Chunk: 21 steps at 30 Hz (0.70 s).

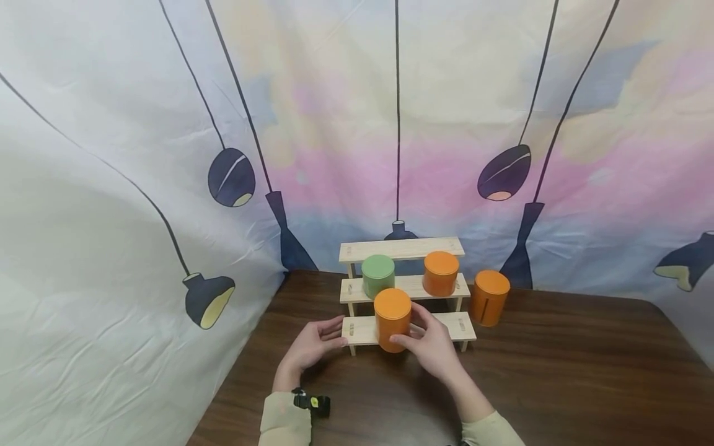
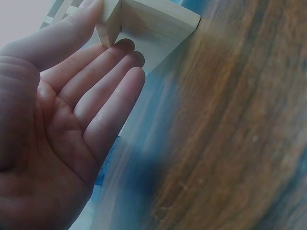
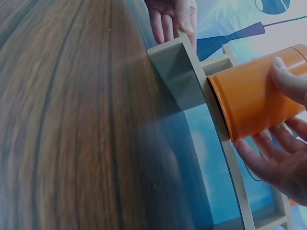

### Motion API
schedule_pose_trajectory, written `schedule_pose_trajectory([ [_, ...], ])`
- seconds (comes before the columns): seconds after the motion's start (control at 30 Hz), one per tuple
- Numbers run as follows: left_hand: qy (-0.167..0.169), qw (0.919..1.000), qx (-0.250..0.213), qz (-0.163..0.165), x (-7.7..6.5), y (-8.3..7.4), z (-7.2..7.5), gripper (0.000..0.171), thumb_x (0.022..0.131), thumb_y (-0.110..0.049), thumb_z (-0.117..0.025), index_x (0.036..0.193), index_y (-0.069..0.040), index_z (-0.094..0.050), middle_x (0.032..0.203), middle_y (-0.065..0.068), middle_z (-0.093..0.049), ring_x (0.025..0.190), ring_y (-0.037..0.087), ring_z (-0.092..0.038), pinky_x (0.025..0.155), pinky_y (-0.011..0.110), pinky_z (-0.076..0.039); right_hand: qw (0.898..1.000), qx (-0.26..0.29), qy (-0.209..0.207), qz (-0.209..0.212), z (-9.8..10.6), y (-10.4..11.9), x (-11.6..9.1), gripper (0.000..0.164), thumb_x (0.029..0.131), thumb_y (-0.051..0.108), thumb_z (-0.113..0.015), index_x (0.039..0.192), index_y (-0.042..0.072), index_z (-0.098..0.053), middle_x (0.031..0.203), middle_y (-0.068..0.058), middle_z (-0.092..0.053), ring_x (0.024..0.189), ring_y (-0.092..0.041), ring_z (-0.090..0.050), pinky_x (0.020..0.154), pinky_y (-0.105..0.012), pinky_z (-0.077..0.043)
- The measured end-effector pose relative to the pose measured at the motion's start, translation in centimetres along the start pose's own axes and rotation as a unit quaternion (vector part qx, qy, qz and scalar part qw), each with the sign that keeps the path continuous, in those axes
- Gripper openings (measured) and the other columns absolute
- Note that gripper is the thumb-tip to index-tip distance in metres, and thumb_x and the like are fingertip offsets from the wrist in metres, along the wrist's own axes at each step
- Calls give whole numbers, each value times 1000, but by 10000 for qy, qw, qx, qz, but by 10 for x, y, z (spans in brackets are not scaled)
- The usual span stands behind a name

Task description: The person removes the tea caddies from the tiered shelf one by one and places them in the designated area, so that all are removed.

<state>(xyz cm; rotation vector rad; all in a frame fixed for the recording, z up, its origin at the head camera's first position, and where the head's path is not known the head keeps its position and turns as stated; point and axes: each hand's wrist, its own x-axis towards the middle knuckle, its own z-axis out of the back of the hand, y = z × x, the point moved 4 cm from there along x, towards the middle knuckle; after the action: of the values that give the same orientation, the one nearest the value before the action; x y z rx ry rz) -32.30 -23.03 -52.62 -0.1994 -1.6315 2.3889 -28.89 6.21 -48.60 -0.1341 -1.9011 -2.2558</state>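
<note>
The right hand (image 1: 435, 348), thumb and fingers curled round it, grips an orange canister (image 1: 393, 319) at the lowest board (image 1: 359, 331) of a stepped wooden stand (image 1: 398, 249), lower middle of the head frame; the right wrist view reveals its base along that board, though touching or just above I cannot tell. The left hand (image 1: 313, 344), fingers nearly straight, touches the board's left end; only the left wrist view shows its bare palm, a stand leg (image 2: 110, 24) beside the fingertips. Only the head view shows whole the green canister (image 1: 379, 277) and second orange canister (image 1: 441, 274) on the middle board (image 1: 409, 287), and a third orange canister (image 1: 491, 298) farther right on the counter (image 1: 574, 359)
</note>
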Motion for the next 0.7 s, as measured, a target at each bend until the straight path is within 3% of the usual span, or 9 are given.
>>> schedule_pose_trajectory([
  [0.37, 11, 9999, 83, -81, 0, 1, 1, 63, 97, -18, -82, 150, 6, -57, 149, 25, -59, 132, 37, -64, 106, 45, -56, 10000, -57, -7, -57, 21, -1, -9, 80, 83, 16, -96, 152, 8, -58, 144, -14, -65, 132, -36, -64, 105, -49, -58],
  [0.7, 36, 9999, 119, -78, 1, 4, 1, 65, 97, -22, -83, 150, 4, -57, 149, 24, -60, 132, 36, -65, 107, 46, -56, 9996, -28, -38, -267, 53, 0, -20, 82, 86, 17, -94, 156, 7, -53, 151, -17, -59, 138, -39, -58, 108, -51, -55],
])
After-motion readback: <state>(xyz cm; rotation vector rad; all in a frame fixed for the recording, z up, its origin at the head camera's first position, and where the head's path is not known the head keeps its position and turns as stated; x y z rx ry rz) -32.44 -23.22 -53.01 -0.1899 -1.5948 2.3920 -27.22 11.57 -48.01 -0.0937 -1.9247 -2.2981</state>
